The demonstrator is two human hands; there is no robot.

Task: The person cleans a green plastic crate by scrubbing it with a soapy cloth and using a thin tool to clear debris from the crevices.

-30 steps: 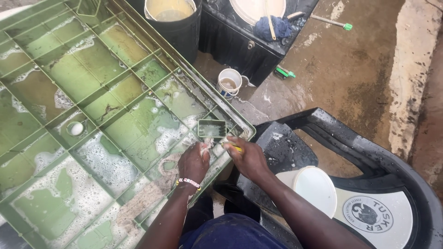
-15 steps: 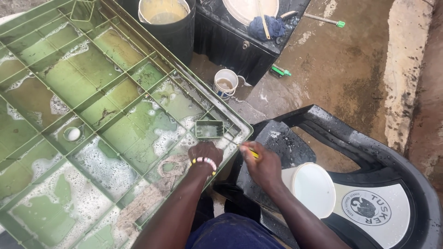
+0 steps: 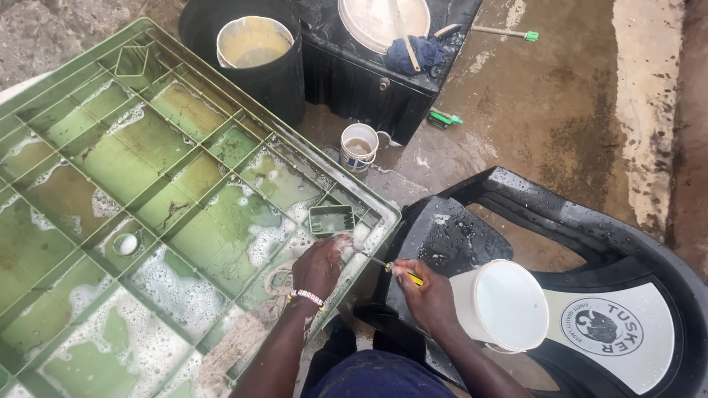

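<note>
Head view.

Left hand (image 3: 321, 267): lay palm-down on the soapy green panel (image 3: 147, 191), fingers bent loosely and pressed to the wet surface near its corner edge; they closed on nothing that could be seen. A beaded bracelet (image 3: 308, 297) sat on the wrist.

Right hand (image 3: 426, 291): fingers were curled tight round the yellow handle of a screwdriver (image 3: 391, 269), its shaft running toward the left fingers and its tip just beside them at the panel edge.

Panel: ribbed, many compartments holding foam and murky water; a small raised box (image 3: 331, 219) stood just beyond the left fingers.

Beside the right fingers: a white bucket (image 3: 505, 306), resting on an overturned black chair (image 3: 590, 250).

Well beyond both hands: a white cup (image 3: 359, 147) on the wet floor, a black bin (image 3: 251, 59) with a pail (image 3: 254, 42) inside, a black crate (image 3: 376, 74) bearing a blue rag (image 3: 417, 53).
</note>
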